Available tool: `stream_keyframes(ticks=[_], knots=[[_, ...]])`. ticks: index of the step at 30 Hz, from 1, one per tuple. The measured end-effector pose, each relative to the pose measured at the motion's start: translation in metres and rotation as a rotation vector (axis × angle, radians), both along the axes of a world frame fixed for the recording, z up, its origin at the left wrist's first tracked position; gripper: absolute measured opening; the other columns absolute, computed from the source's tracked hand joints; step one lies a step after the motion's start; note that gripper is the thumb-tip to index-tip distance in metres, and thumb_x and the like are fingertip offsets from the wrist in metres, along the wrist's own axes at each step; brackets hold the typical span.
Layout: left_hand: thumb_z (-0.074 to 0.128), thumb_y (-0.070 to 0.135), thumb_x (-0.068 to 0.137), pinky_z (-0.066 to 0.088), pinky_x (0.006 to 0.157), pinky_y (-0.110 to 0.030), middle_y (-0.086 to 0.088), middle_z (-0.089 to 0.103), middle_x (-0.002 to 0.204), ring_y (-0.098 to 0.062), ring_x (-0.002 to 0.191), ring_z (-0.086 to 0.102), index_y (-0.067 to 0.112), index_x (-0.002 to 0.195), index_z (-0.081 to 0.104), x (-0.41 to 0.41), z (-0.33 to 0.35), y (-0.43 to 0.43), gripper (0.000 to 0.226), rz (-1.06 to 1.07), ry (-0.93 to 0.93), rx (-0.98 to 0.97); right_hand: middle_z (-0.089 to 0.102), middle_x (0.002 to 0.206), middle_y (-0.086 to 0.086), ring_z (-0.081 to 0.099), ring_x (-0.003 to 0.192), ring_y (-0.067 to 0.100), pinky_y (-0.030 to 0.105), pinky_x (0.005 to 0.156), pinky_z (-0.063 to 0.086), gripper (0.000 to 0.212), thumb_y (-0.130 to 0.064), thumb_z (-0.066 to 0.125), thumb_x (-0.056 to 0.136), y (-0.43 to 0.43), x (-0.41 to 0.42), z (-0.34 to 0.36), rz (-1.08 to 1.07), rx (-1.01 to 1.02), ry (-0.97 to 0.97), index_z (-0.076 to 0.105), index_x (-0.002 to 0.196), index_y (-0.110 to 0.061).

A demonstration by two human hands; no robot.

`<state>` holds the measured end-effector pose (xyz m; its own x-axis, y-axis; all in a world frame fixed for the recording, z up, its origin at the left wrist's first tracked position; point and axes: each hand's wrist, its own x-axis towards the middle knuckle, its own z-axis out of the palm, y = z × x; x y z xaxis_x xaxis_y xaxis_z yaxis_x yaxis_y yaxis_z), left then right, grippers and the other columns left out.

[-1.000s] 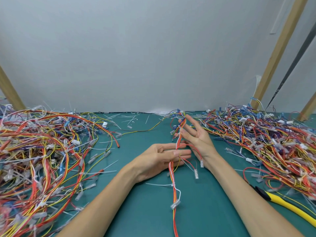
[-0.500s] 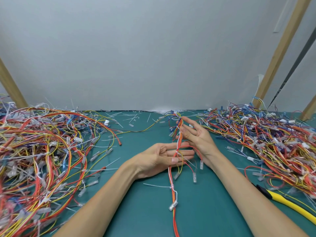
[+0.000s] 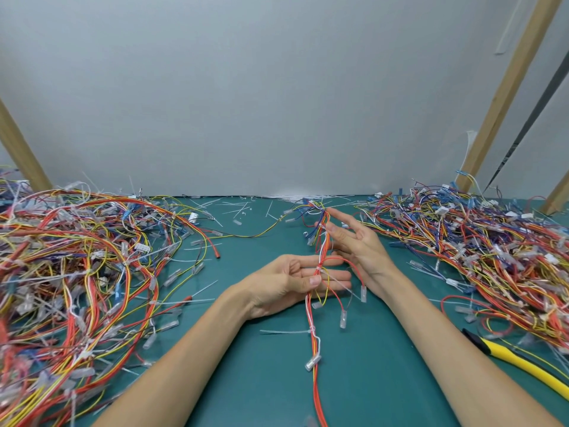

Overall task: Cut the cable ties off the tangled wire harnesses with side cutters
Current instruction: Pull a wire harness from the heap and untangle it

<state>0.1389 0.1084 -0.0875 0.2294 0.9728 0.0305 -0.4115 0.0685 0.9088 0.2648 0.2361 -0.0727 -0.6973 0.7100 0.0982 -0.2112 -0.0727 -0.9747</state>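
- One wire harness (image 3: 312,317) is running over the green counter (image 3: 385,383).
- Left hand (image 3: 286,283) is pinching it, thumb against fingers.
- Right hand (image 3: 358,246) is touching it, fingers spread.

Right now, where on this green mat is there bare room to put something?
Barest: the mat between the held harness and the right forearm. Also between the left pile and the left hand. Crowded: that pile, the right pile, around the side cutters, and the cut ties at the back.
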Motion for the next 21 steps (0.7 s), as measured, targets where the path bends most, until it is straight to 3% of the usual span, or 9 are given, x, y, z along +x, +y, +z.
stream_keyframes(ticks=[8, 11, 13, 17, 19, 21], knots=[[0.051, 0.0, 0.092, 0.036, 0.112, -0.041, -0.02, 0.058, 0.134, -0.028, 0.118, 0.061, 0.007, 0.135, 0.051, -0.003, -0.002, 0.0, 0.044, 0.038, 0.048, -0.009, 0.071, 0.094, 0.005, 0.067, 0.066, 0.016, 0.025, 0.058, 0.055, 0.049, -0.022, 0.071, 0.079, -0.001, -0.001, 0.002, -0.038, -0.059, 0.019, 0.059, 0.126, -0.017], [0.05, 0.001, 0.096, 0.049, 0.098, -0.03, -0.015, 0.063, 0.13, -0.025, 0.118, 0.062, 0.011, 0.133, 0.054, -0.004, -0.001, 0.0, 0.039, 0.055, 0.056, 0.018, 0.071, 0.098, 0.006, 0.067, 0.07, 0.017, 0.027, 0.059, 0.054, 0.039, -0.021, 0.07, 0.085, -0.002, -0.002, 0.003, -0.081, -0.067, -0.028, 0.062, 0.123, -0.019], [0.053, 0.006, 0.093, 0.049, 0.085, -0.022, -0.013, 0.064, 0.128, -0.025, 0.118, 0.063, 0.011, 0.132, 0.055, -0.003, -0.001, 0.0, 0.039, 0.096, 0.066, 0.031, 0.073, 0.099, 0.003, 0.067, 0.071, 0.017, 0.027, 0.061, 0.053, 0.032, -0.026, 0.07, 0.086, -0.003, -0.003, 0.007, -0.141, -0.04, -0.106, 0.065, 0.117, -0.022], [0.059, 0.007, 0.086, 0.048, 0.093, -0.029, -0.016, 0.066, 0.123, -0.026, 0.111, 0.066, 0.002, 0.128, 0.056, -0.004, -0.002, 0.003, 0.043, 0.223, -0.005, 0.021, 0.073, 0.098, -0.003, 0.068, 0.086, 0.016, 0.029, 0.072, 0.05, 0.019, -0.035, 0.073, 0.083, -0.001, 0.0, 0.019, -0.323, 0.208, -0.302, 0.069, 0.1, -0.026], [0.059, 0.006, 0.084, 0.053, 0.089, -0.027, -0.015, 0.069, 0.117, -0.025, 0.107, 0.069, 0.0, 0.123, 0.059, -0.003, -0.003, 0.003, 0.039, 0.257, -0.044, 0.025, 0.072, 0.096, -0.005, 0.067, 0.091, 0.014, 0.033, 0.084, 0.052, 0.015, -0.031, 0.074, 0.083, 0.0, 0.004, 0.029, -0.404, 0.416, -0.373, 0.07, 0.097, -0.025], [0.06, 0.006, 0.083, 0.055, 0.086, -0.026, -0.015, 0.071, 0.112, -0.024, 0.102, 0.07, -0.002, 0.119, 0.061, -0.003, -0.005, 0.004, 0.036, 0.289, -0.081, 0.035, 0.069, 0.095, -0.006, 0.065, 0.087, 0.015, 0.031, 0.084, 0.051, 0.015, -0.028, 0.074, 0.082, -0.002, 0.008, 0.041, -0.457, 0.618, -0.45, 0.068, 0.095, -0.025]])
